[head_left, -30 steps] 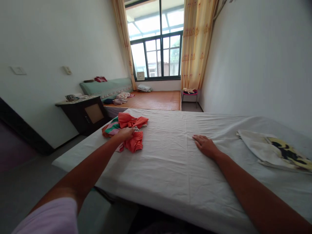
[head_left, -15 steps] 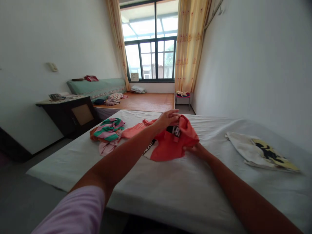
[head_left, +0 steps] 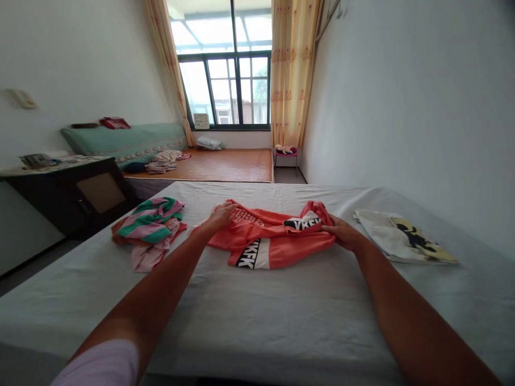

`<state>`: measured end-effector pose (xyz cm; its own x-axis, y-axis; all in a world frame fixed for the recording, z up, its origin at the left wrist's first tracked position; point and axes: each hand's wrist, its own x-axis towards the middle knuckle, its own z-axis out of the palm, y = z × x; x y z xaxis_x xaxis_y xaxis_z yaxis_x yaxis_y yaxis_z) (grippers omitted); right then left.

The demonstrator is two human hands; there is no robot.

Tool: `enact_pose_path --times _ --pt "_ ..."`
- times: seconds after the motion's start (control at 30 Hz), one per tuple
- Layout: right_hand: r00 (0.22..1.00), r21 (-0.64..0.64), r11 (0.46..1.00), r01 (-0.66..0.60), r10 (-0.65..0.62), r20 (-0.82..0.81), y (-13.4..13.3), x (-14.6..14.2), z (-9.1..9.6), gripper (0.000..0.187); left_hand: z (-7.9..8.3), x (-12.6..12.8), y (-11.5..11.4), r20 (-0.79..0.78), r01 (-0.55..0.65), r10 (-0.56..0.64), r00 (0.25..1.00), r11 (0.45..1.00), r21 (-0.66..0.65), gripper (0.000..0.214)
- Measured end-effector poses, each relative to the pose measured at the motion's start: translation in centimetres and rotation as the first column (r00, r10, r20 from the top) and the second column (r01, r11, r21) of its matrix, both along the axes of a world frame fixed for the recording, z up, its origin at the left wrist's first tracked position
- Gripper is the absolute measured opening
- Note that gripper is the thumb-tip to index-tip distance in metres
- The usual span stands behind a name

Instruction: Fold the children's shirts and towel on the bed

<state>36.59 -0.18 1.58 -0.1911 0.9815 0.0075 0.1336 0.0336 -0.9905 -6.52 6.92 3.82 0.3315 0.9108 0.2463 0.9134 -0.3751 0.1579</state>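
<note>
A coral shirt [head_left: 257, 236] with black-and-white lettered panels lies crumpled across the bed's middle. My left hand [head_left: 222, 215] rests on its left end, fingers stretched out over the cloth and apparently not gripping. At the right end, my right hand [head_left: 341, 234] has its thumb and fingers closed around a bunched edge of the shirt. Left of it lies a loose heap with a green-and-pink striped garment [head_left: 155, 222] on top and a pale pink one [head_left: 147, 258] below. Off to the right, a folded white garment [head_left: 374, 228] shows a yellow-and-black print.
The bed under the clothes has a pale sheet [head_left: 281, 316]. Beyond it stands another bed with a brown mat [head_left: 229, 163] and a few clothes. A dark cabinet [head_left: 76, 187] is at the left, a small stool [head_left: 286, 154] near the window, and a white wall on the right.
The coral shirt, bunched up and partly lifted before, now lies spread lower on the sheet. My left hand has moved left along it, my right hand slightly right. The view has turned right.
</note>
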Motion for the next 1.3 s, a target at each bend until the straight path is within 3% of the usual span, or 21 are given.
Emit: enact_pose_path --times 0.07,0.13,0.2,0.27,0.33,0.37,0.47,0.53,0.6,0.63,0.73,0.8,0.9,1.0,1.03,1.07,1.1,1.17,1.23,1.3 --pt "0.965 0.008 0.996 0.086 -0.085 0.248 0.1 1.4 0.2 0.059 -0.2 0.0 1.0 0.006 0.004 -0.004 1.000 1.000 0.005 0.051" --pt "0.798 0.215 0.932 0.292 -0.361 0.483 0.3 2.2 0.0 0.057 -0.2 0.4 2.1 0.006 0.003 -0.003 1.000 1.000 0.014 0.048" --pt "0.619 0.476 0.831 0.289 -0.541 0.569 0.6 2.2 -0.3 0.058 -0.1 1.0 2.9 -0.010 0.029 -0.029 1.000 0.999 0.024 0.048" --pt "0.611 0.565 0.822 0.069 -0.483 0.628 0.8 1.5 -0.7 0.060 -0.2 1.9 3.4 -0.020 0.083 -0.083 0.996 0.996 0.026 0.049" --pt "0.629 0.498 0.858 -0.126 -0.319 0.709 0.8 0.5 -1.0 0.058 -0.3 2.9 3.6 -0.038 0.108 -0.108 0.993 0.994 0.002 0.048" --pt "0.616 0.453 0.879 -0.152 -0.274 0.738 0.7 0.2 -1.1 0.056 -0.3 3.3 3.7 -0.062 0.100 -0.101 0.993 0.995 -0.020 0.043" --pt "0.516 0.374 0.928 -0.005 -0.318 0.795 0.6 -0.1 -1.3 0.054 0.2 4.4 3.9 -0.173 0.027 -0.040 0.984 0.997 -0.076 0.028" --pt "0.466 0.328 0.941 0.086 -0.329 0.821 0.7 0.2 -1.3 0.049 0.9 4.7 4.1 -0.201 -0.016 0.006 0.980 0.999 -0.047 0.027" --pt "0.496 0.286 0.954 0.089 -0.291 0.818 0.9 0.6 -1.2 0.033 1.7 4.9 4.5 -0.164 -0.063 0.063 0.984 0.998 0.002 0.029" --pt "0.552 0.272 0.959 0.083 -0.272 0.789 0.9 0.7 -1.1 0.028 2.1 4.9 4.8 -0.126 -0.083 0.084 0.989 0.996 0.008 0.028" --pt "0.824 0.200 0.973 0.120 -0.210 0.527 1.0 0.8 -0.7 0.030 3.4 5.3 5.8 0.161 -0.094 0.110 0.981 0.991 -0.098 0.020" --pt "0.948 0.140 0.976 0.165 -0.196 0.250 1.0 0.4 0.0 0.038 4.1 5.8 6.5 0.406 -0.040 0.117 0.906 0.980 -0.194 0.019" --pt "0.965 0.256 0.932 0.257 -0.261 -0.018 1.0 -0.5 1.2 0.047 5.0 6.5 7.2 0.713 0.049 0.113 0.692 0.978 -0.203 0.031" --pt "0.957 0.417 0.870 0.263 -0.289 -0.001 0.5 -1.2 2.2 0.057 5.3 6.0 6.9 0.935 0.145 0.091 0.343 0.978 -0.148 0.041" --pt "0.965 0.430 0.878 0.211 -0.256 0.049 0.2 -1.3 2.4 0.060 5.3 5.4 6.5 0.953 0.186 0.100 0.286 0.970 -0.158 0.047" --pt "0.976 0.418 0.900 0.126 -0.188 0.112 -0.2 -1.5 2.5 0.061 5.1 4.7 5.9 0.945 0.232 0.110 0.306 0.955 -0.186 0.053" --pt "0.979 0.389 0.921 0.015 -0.093 0.183 -0.7 -1.7 2.6 0.059 4.9 3.8 5.0 0.920 0.282 0.109 0.376 0.933 -0.226 0.057" --pt "0.925 0.320 0.911 -0.260 0.140 0.354 -1.7 -2.6 2.8 0.050 4.4 1.6 2.9 0.810 0.386 0.032 0.586 0.867 -0.314 0.058" --pt "0.809 0.306 0.821 -0.482 0.282 0.516 -2.5 -4.0 2.7 0.048 4.1 -0.6 0.4 0.630 0.460 -0.113 0.769 0.781 -0.422 0.052" --pt "0.716 0.344 0.714 -0.609 0.310 0.625 -3.0 -5.9 2.4 0.051 3.9 -2.5 -2.1 0.444 0.488 -0.266 0.856 0.701 -0.520 0.045"
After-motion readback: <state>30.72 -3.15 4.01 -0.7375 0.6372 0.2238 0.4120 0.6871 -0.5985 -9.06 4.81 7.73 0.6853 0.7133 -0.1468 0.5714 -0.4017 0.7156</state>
